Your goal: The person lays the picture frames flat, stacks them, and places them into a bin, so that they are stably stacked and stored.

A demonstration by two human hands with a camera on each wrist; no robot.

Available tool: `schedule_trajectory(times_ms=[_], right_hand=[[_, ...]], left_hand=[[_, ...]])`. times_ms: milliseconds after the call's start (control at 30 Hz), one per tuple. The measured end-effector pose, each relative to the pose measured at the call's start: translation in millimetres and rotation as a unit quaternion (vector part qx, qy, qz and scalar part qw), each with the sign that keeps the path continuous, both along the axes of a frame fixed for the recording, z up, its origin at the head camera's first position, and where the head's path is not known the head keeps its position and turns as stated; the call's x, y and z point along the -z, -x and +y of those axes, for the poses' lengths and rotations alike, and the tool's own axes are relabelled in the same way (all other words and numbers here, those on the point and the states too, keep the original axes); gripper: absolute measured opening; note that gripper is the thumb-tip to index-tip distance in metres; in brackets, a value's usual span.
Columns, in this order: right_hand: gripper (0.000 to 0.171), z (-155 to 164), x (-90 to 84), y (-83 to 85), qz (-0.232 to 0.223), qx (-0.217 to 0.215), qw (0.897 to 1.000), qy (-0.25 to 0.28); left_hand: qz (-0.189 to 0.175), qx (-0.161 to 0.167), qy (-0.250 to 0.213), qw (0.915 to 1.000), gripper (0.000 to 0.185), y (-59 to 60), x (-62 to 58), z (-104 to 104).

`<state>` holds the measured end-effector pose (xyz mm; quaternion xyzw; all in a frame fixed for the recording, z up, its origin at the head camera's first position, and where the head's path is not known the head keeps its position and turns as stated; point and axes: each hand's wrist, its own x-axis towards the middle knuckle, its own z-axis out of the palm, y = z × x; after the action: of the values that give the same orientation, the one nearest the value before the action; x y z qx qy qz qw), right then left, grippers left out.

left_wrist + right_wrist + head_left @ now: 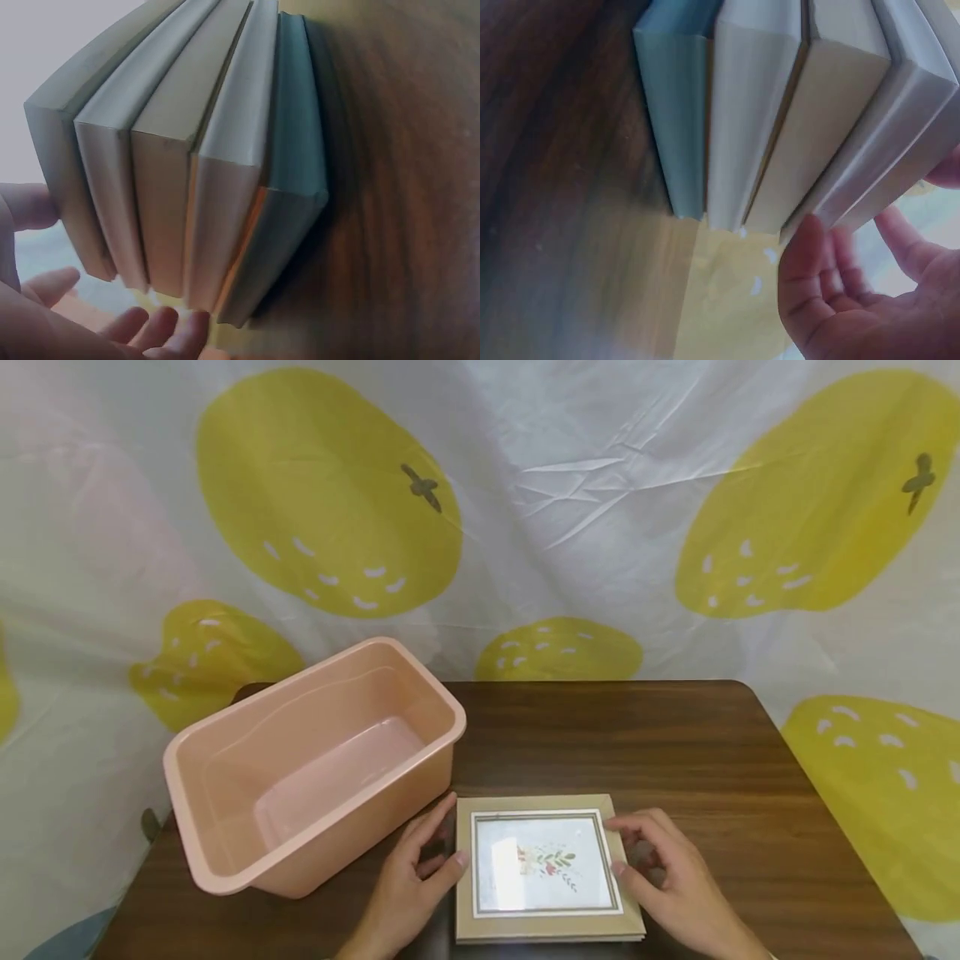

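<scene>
A stack of several picture frames lies near the table's front edge, with a beige frame [538, 860] on top that shows a flower print behind glass. Below it, the wrist views show white and beige frames alternating down to a teal frame [294, 120] at the bottom. My left hand [412, 881] is at the stack's left side, thumb by the top frame's edge and forefinger near its far corner. On the right side, my right hand [671, 881] touches the edge with thumb and forefinger. Both hands have relaxed, slightly bent fingers along the sides.
A pink plastic bin [300, 877], with nothing seen inside, stands on the left of the dark wooden table [600, 735], close to my left hand. Behind hangs a white curtain [570, 568] with yellow fruit shapes.
</scene>
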<state>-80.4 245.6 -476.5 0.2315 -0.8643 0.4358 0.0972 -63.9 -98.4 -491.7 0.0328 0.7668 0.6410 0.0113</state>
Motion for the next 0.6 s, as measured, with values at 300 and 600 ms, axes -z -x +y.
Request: schedule_trajectory(times_ms=[300,600], right_hand=[[0.06,-2.5,13.1,-3.6,-0.11,-0.039,0.989,0.088],[0.082,-4.5,23.2,-6.8,-0.194,-0.068,0.963,0.174]], left_hand=[[-0.035,0.053,-0.055,0.9965,0.073,-0.3,7.5,0.8],[-0.034,0.1,-0.054,0.9929,0.081,-1.7,11.2,6.3]])
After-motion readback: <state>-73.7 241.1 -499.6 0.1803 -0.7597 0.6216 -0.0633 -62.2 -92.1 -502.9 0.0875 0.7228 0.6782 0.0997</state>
